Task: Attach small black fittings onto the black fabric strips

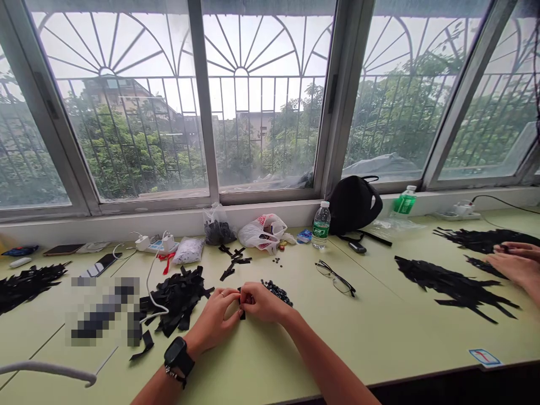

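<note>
Bare tabletop lies open rightward; 1 pair of glasses and 2 bottles obstruct behind.

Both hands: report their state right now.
Left hand: curved in at the black strip, grip unclear.
Right hand: closed, pinching the black strip.

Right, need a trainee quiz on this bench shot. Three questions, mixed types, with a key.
1. True or false: The eyeglasses lie nearer the right hand than the heap of small dark pieces does.
2. What stands just left of the black bag?
a) a mug
b) a water bottle
c) a desk lamp
3. Fill in: The strip at the fingers of the right hand and the left hand is ____ in colour.

Key: 1 false; 2 b; 3 black
</note>
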`<state>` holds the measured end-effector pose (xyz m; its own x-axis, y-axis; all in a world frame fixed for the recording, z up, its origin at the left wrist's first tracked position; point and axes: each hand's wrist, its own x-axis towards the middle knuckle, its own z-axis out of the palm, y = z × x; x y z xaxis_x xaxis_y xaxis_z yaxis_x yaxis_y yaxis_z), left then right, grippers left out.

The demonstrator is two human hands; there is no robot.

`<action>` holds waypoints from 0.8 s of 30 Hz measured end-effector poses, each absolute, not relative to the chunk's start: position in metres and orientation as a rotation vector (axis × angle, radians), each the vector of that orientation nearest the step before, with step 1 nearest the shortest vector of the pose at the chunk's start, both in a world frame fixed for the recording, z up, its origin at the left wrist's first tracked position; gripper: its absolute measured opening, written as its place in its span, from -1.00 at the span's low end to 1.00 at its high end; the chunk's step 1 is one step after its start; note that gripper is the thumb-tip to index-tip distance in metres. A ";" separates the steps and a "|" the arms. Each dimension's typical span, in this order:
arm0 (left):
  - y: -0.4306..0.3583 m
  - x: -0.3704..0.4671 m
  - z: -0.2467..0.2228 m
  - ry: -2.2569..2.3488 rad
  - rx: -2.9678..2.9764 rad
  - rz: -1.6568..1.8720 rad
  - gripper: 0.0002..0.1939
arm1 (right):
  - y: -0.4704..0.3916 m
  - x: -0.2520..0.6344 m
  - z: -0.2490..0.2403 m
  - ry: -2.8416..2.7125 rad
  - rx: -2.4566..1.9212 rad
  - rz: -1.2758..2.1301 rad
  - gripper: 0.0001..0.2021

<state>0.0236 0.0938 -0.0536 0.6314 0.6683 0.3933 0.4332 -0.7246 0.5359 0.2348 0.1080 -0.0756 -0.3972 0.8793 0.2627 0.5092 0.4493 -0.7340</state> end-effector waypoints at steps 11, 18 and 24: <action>0.094 0.024 -0.054 0.864 2.444 0.844 -0.75 | 0.111 0.237 -0.082 -2.014 -1.164 0.828 -0.93; 0.095 0.024 -0.056 0.868 2.440 0.836 -0.72 | 0.110 0.235 -0.079 -2.017 -1.196 0.788 -0.93; 0.094 0.024 -0.055 0.865 2.433 0.843 -0.71 | 0.107 0.236 -0.075 -2.039 -1.195 0.743 -0.95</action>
